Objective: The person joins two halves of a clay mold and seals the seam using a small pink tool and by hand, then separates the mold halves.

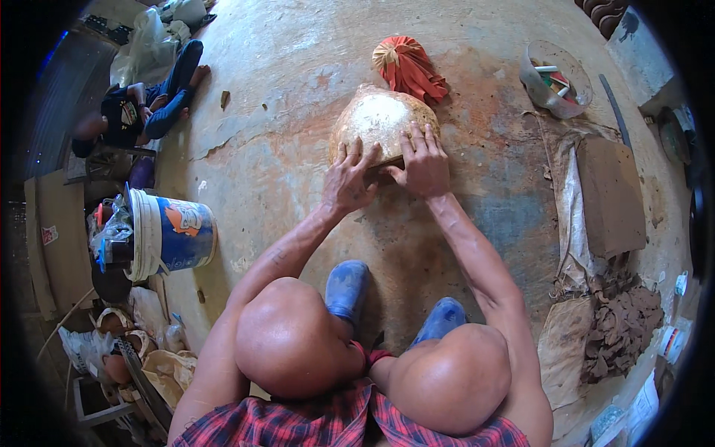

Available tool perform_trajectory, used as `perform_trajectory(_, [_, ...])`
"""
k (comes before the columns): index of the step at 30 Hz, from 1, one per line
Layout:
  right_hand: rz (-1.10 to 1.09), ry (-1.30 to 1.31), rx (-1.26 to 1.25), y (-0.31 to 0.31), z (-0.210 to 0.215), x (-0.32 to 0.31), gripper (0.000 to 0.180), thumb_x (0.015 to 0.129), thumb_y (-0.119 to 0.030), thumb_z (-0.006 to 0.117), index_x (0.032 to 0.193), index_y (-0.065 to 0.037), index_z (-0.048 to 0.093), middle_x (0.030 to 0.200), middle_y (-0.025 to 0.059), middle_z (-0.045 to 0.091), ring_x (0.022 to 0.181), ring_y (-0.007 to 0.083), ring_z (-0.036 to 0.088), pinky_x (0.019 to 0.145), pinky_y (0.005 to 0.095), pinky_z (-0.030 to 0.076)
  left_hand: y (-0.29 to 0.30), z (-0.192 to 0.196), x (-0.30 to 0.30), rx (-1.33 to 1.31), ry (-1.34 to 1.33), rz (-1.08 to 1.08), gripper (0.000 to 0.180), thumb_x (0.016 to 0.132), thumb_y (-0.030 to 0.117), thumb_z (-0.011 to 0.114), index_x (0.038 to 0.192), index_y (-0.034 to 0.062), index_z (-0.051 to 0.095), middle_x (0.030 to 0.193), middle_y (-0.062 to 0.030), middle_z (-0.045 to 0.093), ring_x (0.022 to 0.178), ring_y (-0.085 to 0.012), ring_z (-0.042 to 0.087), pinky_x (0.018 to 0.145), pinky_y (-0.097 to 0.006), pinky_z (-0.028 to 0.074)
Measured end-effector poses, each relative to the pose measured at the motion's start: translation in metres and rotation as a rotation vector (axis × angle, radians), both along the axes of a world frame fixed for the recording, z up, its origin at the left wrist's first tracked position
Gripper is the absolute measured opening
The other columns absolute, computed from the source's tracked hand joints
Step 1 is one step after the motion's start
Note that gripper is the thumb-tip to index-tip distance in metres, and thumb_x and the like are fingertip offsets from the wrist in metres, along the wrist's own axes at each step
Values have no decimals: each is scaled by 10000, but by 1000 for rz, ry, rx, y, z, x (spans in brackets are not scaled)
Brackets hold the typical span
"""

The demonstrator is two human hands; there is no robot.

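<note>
Ahead of my knees is a rounded, tan-brown slab (381, 119) with white powder over the middle of its top and a dark gap under its near edge. My left hand (350, 176) grips the near left of that edge, fingers laid over the top. On the near right, my right hand (423, 164) holds it the same way, its thumb pointing inward along the edge. The slab's underside is hidden. Just beyond it lies a bundled red-orange cloth (408, 65) with a pale knotted end.
To the left stands a blue and white bucket (182, 232) filled with odds and ends. A translucent tub (547, 93) of small tools is at far right, near a brown clay block (611, 197) and clay scraps (622, 328). Another person (141, 108) sits at far left.
</note>
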State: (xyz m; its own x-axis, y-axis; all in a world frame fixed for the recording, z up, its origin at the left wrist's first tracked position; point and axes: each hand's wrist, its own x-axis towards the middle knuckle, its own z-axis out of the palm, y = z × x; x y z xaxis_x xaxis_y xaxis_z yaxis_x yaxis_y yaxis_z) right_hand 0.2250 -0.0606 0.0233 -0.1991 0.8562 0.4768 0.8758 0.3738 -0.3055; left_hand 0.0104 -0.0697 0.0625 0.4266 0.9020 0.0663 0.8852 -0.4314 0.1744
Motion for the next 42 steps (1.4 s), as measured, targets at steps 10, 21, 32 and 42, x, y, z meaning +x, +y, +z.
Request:
perform_trajectory(10, [93,290,-60,0,-24,48,1127,671,-468,956,1605,-123,430,1642,196,421,1511,396,414,1211,500,413,2,-18,-33,-66,-209,-33,1077,667,281,916,1617,190,418,1713,-111,340,1575,-404,302,1216,-524,420])
perform_trajectory(21, [-23,559,-308,-2,-76,72,962,737,-563,877,1588,-337,488,1232,165,740,1080,363,724,917,461,589,11,-42,-52,-52,-285,-124,985,739,212,931,1595,132,450,1704,-142,344,1591,-403,257,1277,-506,330])
perform_trajectory(32, [-45,528,-197,4,-71,69,963,714,-594,880,1570,-352,513,1144,143,758,1020,354,736,875,468,596,15,-44,-53,-42,-318,-69,922,751,236,935,1569,232,510,1725,-258,213,1577,-451,259,1204,-491,426])
perform_trajectory(42, [-50,600,-209,0,-80,67,1002,665,-553,916,1564,-341,529,1073,118,771,983,316,722,874,448,584,18,-43,-55,-30,-308,-75,991,717,275,953,1586,208,483,1715,-265,234,1554,-435,324,1195,-476,440])
